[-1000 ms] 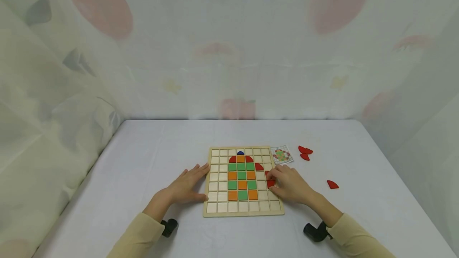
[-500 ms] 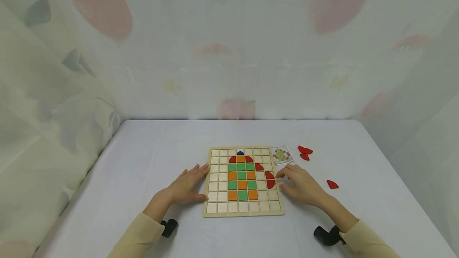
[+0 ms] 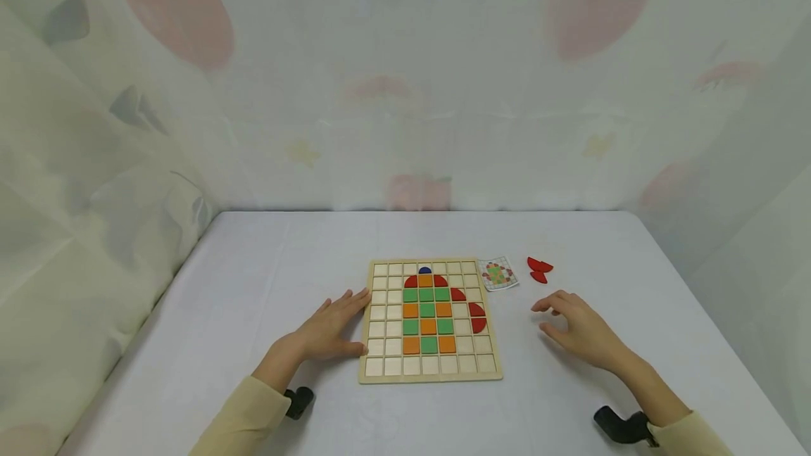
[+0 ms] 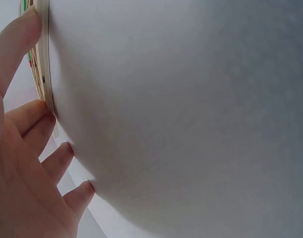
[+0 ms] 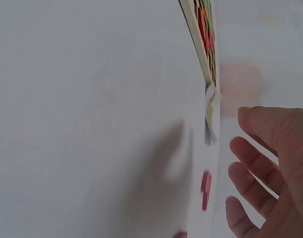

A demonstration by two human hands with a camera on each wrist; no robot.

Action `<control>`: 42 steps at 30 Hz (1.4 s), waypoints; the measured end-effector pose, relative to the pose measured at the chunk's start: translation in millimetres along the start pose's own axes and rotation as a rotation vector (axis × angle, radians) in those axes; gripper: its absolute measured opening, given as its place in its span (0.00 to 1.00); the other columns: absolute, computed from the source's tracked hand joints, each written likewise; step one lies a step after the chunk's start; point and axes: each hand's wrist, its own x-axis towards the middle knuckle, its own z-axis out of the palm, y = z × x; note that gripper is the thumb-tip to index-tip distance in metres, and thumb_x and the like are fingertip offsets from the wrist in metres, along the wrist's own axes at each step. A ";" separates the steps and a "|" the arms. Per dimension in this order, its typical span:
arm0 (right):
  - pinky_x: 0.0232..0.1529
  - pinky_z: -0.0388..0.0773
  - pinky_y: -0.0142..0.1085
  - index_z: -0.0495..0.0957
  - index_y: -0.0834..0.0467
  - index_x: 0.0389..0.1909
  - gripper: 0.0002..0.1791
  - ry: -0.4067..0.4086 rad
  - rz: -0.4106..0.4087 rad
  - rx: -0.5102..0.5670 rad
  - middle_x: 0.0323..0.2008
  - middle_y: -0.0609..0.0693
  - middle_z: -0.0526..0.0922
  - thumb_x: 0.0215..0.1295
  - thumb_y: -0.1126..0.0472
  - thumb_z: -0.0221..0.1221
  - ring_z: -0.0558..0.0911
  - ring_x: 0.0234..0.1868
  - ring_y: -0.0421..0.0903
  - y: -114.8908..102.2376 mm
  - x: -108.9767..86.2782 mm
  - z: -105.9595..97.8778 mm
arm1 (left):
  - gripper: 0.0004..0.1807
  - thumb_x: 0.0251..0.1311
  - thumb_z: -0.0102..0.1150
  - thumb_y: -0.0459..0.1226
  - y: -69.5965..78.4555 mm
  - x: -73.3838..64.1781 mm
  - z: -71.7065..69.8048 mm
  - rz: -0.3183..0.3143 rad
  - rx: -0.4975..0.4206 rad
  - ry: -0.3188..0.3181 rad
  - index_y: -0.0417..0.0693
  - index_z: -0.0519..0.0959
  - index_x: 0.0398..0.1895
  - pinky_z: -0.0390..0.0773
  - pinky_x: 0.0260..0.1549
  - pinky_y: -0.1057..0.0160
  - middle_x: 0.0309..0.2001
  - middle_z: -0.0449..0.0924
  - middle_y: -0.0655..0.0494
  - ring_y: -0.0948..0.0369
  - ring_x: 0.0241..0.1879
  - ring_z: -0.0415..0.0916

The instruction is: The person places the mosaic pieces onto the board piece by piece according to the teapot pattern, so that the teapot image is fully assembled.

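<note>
A wooden grid board (image 3: 383, 366) lies on the table, with green and orange squares in its middle columns. A blue half-round piece (image 3: 425, 271) tops the pattern, and red quarter-round pieces (image 3: 478, 325) sit at its top and right. My left hand (image 3: 329, 329) rests at the board's left edge, its fingers spread; the left wrist view shows thumb and fingertips touching the board's side (image 4: 44, 59). Over the table right of the board hovers my right hand (image 3: 586, 333), fingers loosely bent and holding nothing. It hides a loose red piece in the head view; part of a red piece (image 5: 180, 234) shows in the right wrist view.
A small printed pattern card (image 3: 498, 274) lies against the board's upper right edge. Several loose red quarter-round pieces (image 3: 539, 277) lie together right of the card. The white table (image 3: 304, 252) meets a draped cloth at its back and left.
My right hand has drawn back from the two red pieces at the board's right edge and moved right, over the loose red piece. The left hand has stayed in place.
</note>
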 end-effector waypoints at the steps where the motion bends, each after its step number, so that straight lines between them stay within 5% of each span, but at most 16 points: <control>1: 0.36 0.78 0.38 0.79 0.54 0.40 0.17 0.003 0.008 -0.004 0.37 0.44 0.79 0.47 0.66 0.67 0.76 0.38 0.44 3.0 -2.5 -2.8 | 0.49 0.47 0.68 0.48 0.2 -0.1 -0.1 0.002 -0.001 -0.001 0.47 0.54 0.70 0.45 0.64 0.39 0.71 0.51 0.53 0.47 0.70 0.45; 22: 0.32 0.75 0.34 0.79 0.53 0.39 0.21 0.052 0.019 -0.074 0.35 0.43 0.78 0.41 0.72 0.67 0.75 0.33 0.43 49.7 -39.3 -21.2 | 0.49 0.47 0.68 0.48 3.0 -1.1 -2.3 -0.017 -0.010 -0.008 0.47 0.54 0.70 0.44 0.65 0.40 0.71 0.51 0.53 0.48 0.71 0.44; 30: 0.31 0.74 0.32 0.79 0.53 0.37 0.21 0.059 0.007 -0.084 0.33 0.43 0.76 0.41 0.75 0.66 0.73 0.31 0.40 53.3 -40.0 -18.4 | 0.49 0.46 0.68 0.48 1.6 -0.4 -0.7 -0.023 -0.005 -0.007 0.48 0.54 0.71 0.44 0.65 0.41 0.72 0.51 0.54 0.49 0.71 0.44; 42: 0.23 0.67 0.28 0.76 0.56 0.34 0.13 -0.004 0.133 -0.077 0.26 0.43 0.71 0.46 0.65 0.67 0.65 0.25 0.33 50.7 -31.6 -14.8 | 0.49 0.46 0.68 0.48 2.2 0.0 -0.9 -0.014 -0.003 -0.004 0.47 0.55 0.70 0.45 0.64 0.39 0.71 0.51 0.53 0.47 0.70 0.45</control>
